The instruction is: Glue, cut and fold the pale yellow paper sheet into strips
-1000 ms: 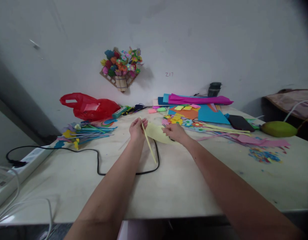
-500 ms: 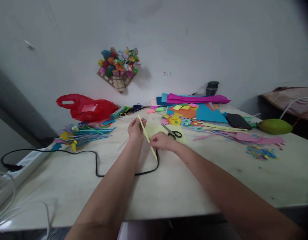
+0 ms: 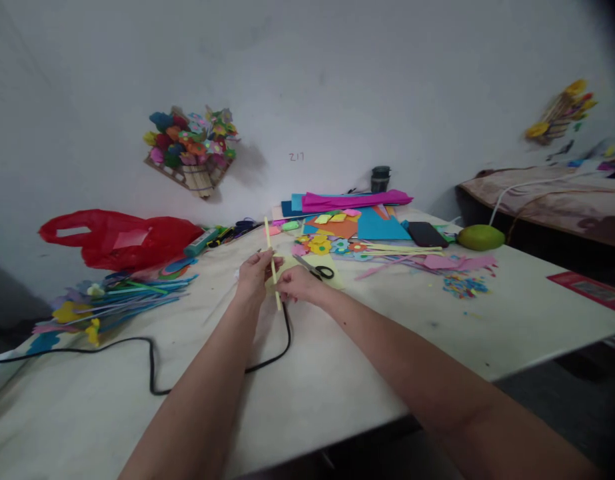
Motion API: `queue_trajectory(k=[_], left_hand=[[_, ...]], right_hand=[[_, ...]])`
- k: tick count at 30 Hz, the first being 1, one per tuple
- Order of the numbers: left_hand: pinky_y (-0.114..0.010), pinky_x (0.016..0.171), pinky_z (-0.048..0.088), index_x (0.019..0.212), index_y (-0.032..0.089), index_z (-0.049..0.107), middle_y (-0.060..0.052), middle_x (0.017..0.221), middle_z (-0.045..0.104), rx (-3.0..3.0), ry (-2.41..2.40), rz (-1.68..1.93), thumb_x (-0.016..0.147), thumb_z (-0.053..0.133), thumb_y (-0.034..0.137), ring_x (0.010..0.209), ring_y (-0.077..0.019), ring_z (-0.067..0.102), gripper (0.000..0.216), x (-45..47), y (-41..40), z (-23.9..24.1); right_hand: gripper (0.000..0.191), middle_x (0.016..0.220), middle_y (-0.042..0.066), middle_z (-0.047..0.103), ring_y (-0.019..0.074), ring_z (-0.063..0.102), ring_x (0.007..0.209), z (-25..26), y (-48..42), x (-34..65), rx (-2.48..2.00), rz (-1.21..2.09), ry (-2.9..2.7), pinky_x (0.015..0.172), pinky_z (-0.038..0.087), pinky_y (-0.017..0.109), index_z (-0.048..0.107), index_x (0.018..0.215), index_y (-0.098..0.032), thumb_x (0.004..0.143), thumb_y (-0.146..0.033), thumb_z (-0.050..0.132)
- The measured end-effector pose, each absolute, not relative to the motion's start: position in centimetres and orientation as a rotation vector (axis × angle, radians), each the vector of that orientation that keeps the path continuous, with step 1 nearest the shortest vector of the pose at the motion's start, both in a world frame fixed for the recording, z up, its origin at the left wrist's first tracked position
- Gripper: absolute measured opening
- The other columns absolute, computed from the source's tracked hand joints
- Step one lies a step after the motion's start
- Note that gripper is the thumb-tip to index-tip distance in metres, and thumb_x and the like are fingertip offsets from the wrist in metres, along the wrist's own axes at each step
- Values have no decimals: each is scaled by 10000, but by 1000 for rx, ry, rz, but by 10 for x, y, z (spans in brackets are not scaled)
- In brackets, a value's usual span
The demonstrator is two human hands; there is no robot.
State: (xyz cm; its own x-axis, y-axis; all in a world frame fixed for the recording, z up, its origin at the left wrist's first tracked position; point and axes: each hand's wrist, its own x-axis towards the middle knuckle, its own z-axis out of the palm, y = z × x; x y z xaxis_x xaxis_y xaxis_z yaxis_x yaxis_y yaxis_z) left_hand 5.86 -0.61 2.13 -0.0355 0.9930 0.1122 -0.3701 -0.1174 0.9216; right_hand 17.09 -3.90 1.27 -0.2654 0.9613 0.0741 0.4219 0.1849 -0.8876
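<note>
A thin pale yellow strip [image 3: 268, 233] stands nearly upright above the table, gripped by both hands. My left hand [image 3: 256, 273] pinches it around its middle, with the top end sticking up past the fingers. Lower down, the fingertips of my right hand [image 3: 298, 285] are closed on it near its bottom end. Just beyond the right hand, black-handled scissors [image 3: 314, 268] lie on a pale yellow sheet [image 3: 336, 279], which the hand partly covers. A black cord [image 3: 288, 333] runs out from under the hands.
On the left are a red plastic bag [image 3: 132, 240] and stemmed foam flowers [image 3: 122, 300]. Flower cut-outs [image 3: 320, 245], coloured sheets [image 3: 382, 223], a phone [image 3: 427, 235], a green mango-like fruit [image 3: 481, 237] and small scraps [image 3: 464, 287] lie to the right. A flower basket [image 3: 194, 147] hangs on the wall.
The camera view has turned right, so everything shifts left. The strip has swung from a slant to nearly upright, still between both hands.
</note>
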Motion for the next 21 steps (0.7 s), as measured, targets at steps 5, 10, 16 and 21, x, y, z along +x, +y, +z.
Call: queue_trajectory(k=[5, 10, 16, 21], left_hand=[[-220, 591, 452, 700, 134, 597, -52, 665, 654, 1065, 943, 1629, 591, 697, 344, 654, -137, 614, 257, 58, -6, 24], [-231, 567, 441, 744, 149, 622, -57, 764, 666, 1221, 1149, 1678, 618, 655, 341, 634, -137, 593, 232, 56, 0, 18], [-271, 611, 445, 745, 185, 638, -41, 711, 667, 1472, 1537, 1461, 608, 648, 307, 701, -188, 607, 184, 47, 14, 4], [-291, 645, 441, 760, 212, 654, -38, 721, 665, 1593, 1747, 1391, 619, 627, 268, 757, -210, 605, 154, 40, 17, 1]], right_hand=[[189, 477, -44, 547, 42, 424, 329, 13, -32, 173, -1301, 922, -1701, 366, 359, 159, 541, 560, -152, 734, -222, 564], [175, 498, -37, 541, 67, 470, 314, 16, -16, 196, -1332, 845, -1157, 310, 324, 160, 490, 698, -171, 836, -253, 418], [88, 591, -14, 560, 117, 589, 431, 13, 2, 235, -1301, 814, -566, 302, 367, 164, 414, 840, -198, 870, -230, 337], [78, 606, -18, 555, 121, 606, 467, 10, 8, 260, -1247, 784, -312, 370, 458, 189, 370, 931, -206, 876, -202, 315]])
